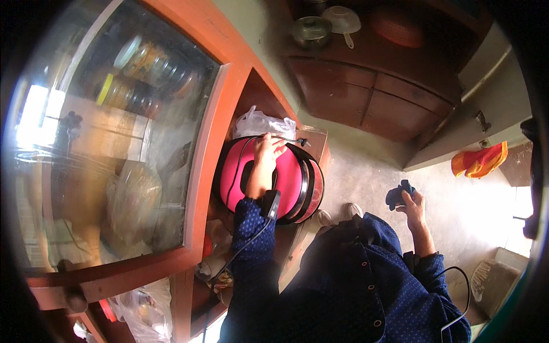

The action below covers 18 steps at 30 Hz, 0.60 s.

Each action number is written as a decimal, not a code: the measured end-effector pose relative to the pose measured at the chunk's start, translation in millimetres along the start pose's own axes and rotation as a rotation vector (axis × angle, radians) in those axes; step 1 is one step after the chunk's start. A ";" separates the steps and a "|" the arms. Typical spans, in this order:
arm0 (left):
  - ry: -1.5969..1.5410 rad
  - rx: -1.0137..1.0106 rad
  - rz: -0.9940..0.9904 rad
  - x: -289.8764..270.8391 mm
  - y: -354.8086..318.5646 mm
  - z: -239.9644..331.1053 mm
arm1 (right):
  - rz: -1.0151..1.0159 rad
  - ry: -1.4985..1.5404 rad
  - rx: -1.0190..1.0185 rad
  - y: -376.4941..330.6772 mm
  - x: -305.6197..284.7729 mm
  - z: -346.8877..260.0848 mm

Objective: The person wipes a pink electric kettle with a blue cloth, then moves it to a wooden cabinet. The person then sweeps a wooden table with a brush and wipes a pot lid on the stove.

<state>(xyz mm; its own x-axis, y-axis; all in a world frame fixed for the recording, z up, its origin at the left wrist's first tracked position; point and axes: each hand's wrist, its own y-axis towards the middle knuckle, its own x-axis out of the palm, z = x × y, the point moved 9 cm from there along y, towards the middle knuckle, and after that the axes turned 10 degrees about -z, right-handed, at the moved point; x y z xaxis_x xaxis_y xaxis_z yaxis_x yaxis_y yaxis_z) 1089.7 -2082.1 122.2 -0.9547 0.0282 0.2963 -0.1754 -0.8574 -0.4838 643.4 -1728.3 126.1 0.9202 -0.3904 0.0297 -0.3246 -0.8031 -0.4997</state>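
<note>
Cloth (pixel 396 197) bunched in the right hand (pixel 414 208), left hand (pixel 267 153) well apart atop the pink appliance (pixel 290 188), its grip unclear; appliance already at the shelf's (pixel 318 137) right edge, plug (pixel 303 142) out, cord (pixel 231 187) loose.

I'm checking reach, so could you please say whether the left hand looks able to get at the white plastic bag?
Probably yes: the left hand is over the pink object, close to the white plastic bag, with only a black cord seemingly between.
</note>
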 end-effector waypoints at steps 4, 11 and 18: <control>0.114 0.261 -0.182 54.7 -82.7 41.2 | -0.164 0.170 0.032 13.1 42.3 -17.7; 0.273 0.560 -0.273 139.8 -207.2 25.3 | -0.728 0.387 0.210 -1.8 200.1 -94.0; 0.661 1.010 0.048 132.7 -283.5 43.5 | -0.959 -0.093 0.101 -38.2 295.7 -159.9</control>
<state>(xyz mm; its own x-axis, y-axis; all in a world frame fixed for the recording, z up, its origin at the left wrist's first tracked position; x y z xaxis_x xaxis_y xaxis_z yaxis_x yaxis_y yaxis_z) 1023.2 -1857.7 334.4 -0.9454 -0.0101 -0.3258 -0.1514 -0.8716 0.4662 892.9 -1885.1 292.4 0.7992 0.4515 0.3968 0.5896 -0.7174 -0.3712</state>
